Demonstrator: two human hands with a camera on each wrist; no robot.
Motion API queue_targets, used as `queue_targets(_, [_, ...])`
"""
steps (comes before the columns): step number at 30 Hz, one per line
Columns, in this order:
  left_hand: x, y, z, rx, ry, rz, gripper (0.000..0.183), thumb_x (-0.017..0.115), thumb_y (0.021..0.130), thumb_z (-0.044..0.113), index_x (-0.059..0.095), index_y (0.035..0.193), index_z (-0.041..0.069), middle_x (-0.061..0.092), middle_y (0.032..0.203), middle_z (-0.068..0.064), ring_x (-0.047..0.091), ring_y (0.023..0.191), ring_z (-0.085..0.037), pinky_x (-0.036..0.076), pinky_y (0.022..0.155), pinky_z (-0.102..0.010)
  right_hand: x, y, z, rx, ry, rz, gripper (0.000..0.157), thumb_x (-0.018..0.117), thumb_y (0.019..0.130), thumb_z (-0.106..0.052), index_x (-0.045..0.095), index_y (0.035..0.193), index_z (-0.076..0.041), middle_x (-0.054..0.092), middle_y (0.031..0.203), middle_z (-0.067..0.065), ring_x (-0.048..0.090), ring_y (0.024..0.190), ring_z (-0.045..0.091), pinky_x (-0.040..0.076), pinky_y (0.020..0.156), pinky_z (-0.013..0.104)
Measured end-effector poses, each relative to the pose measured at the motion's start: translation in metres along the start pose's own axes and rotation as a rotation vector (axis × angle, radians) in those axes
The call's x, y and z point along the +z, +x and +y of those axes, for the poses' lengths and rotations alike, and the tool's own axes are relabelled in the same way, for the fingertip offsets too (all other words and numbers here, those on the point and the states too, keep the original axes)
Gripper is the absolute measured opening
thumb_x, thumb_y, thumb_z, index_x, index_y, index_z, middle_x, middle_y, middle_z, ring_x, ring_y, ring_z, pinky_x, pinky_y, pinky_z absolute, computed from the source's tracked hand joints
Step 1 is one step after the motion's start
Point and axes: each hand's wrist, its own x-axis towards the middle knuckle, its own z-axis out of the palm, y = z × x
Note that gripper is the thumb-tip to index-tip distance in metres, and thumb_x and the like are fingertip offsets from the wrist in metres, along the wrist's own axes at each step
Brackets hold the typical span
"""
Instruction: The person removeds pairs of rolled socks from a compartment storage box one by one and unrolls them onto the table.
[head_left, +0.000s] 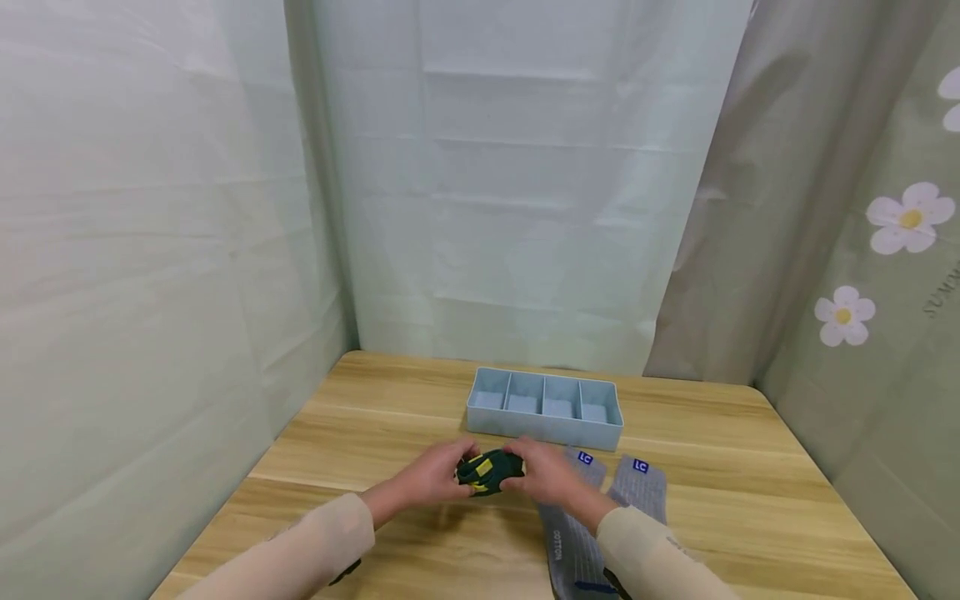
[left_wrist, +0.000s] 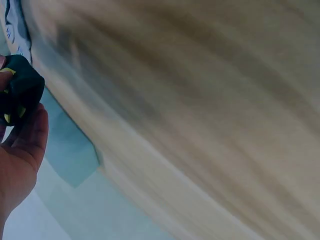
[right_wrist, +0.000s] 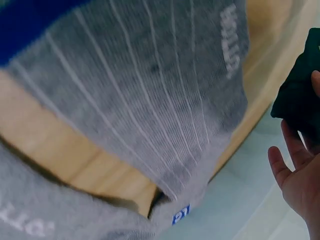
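A dark green sock bundle (head_left: 491,472) with yellow patches, folded into a compact wad, is held just above the table between both hands. My left hand (head_left: 429,477) grips its left end; in the left wrist view, thumb and fingers sit on opposite sides of it. The right hand (head_left: 553,477) pinches the other end between thumb and fingers, though the right wrist view shows some fingers spread below the bundle (right_wrist: 300,90). Beside and under the right forearm lie two grey ribbed socks, a left one (head_left: 567,542) and a right one (head_left: 641,492), flat with blue labels.
A pale blue box (head_left: 543,428) with several compartments stands beyond the hands. The wood-grain table (head_left: 720,500) is bordered by pale curtains (head_left: 495,208) at the back and sides. The grey socks lie close to the right wrist.
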Motion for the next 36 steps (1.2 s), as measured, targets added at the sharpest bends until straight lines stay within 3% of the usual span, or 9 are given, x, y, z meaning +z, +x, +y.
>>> queue_targets(5, [0.005,-0.011,-0.001,0.017,0.02,0.013,0.04,0.084,0.072,0.009,0.058,0.103,0.013,0.061,0.091,0.007,0.056,0.083,-0.006,0.05,0.074,-0.025,0.009,-0.001,-0.003,-0.031,-0.028,-0.011,0.046,0.084,0.08,-0.028,0.068,0.118,-0.008,0.068,0.111,0.005,0.064,0.096,0.017,0.053,0.083,0.036])
queue_targets(10, [0.007,-0.021,-0.001,-0.023,0.014,-0.019,0.039,0.083,0.075,0.013,0.056,0.103,0.016,0.059,0.09,0.011,0.055,0.081,-0.004,0.049,0.074,-0.024,0.016,-0.003,-0.006,-0.055,-0.028,-0.028,0.046,0.084,0.08,-0.029,0.068,0.118,-0.009,0.067,0.107,0.002,0.062,0.093,0.013,0.053,0.081,0.033])
queue_targets(16, [0.011,-0.03,0.002,-0.047,0.088,-0.042,0.041,0.084,0.076,0.016,0.056,0.106,0.015,0.058,0.093,0.009,0.055,0.082,-0.005,0.05,0.074,-0.027,0.018,-0.006,-0.009,-0.045,-0.017,-0.083,0.045,0.082,0.082,-0.032,0.068,0.12,-0.014,0.065,0.106,-0.004,0.061,0.094,0.01,0.052,0.083,0.031])
queue_targets(22, [0.012,-0.035,0.003,-0.079,0.102,-0.049,0.045,0.083,0.077,0.021,0.055,0.111,0.013,0.06,0.099,0.006,0.057,0.086,-0.008,0.051,0.076,-0.03,0.016,-0.01,-0.009,-0.013,0.035,-0.113,0.059,0.079,0.085,-0.033,0.06,0.135,-0.009,0.062,0.128,0.007,0.061,0.113,0.022,0.051,0.094,0.041])
queue_targets(26, [0.011,-0.037,0.002,-0.097,0.123,-0.049,0.05,0.083,0.079,0.034,0.057,0.116,0.013,0.061,0.104,0.005,0.058,0.09,-0.008,0.051,0.078,-0.031,0.012,-0.013,-0.01,-0.003,0.06,-0.122,0.063,0.077,0.087,-0.034,0.055,0.141,-0.01,0.056,0.14,0.01,0.054,0.126,0.03,0.045,0.101,0.048])
queue_targets(32, [0.009,-0.038,0.006,-0.175,0.086,-0.056,0.055,0.065,0.087,0.061,0.059,0.119,0.016,0.061,0.103,0.008,0.056,0.085,-0.007,0.05,0.073,-0.031,0.008,-0.017,-0.015,0.006,0.06,-0.138,0.064,0.075,0.087,-0.041,0.055,0.142,-0.014,0.052,0.144,0.008,0.051,0.129,0.029,0.045,0.102,0.05])
queue_targets(36, [0.006,-0.037,0.007,-0.174,0.066,-0.046,0.048,0.049,0.098,0.058,0.062,0.116,0.015,0.063,0.103,0.006,0.058,0.088,-0.01,0.05,0.077,-0.036,0.005,-0.021,-0.017,-0.013,0.068,-0.13,0.058,0.069,0.091,-0.044,0.057,0.14,-0.015,0.054,0.143,0.007,0.051,0.129,0.028,0.044,0.103,0.05])
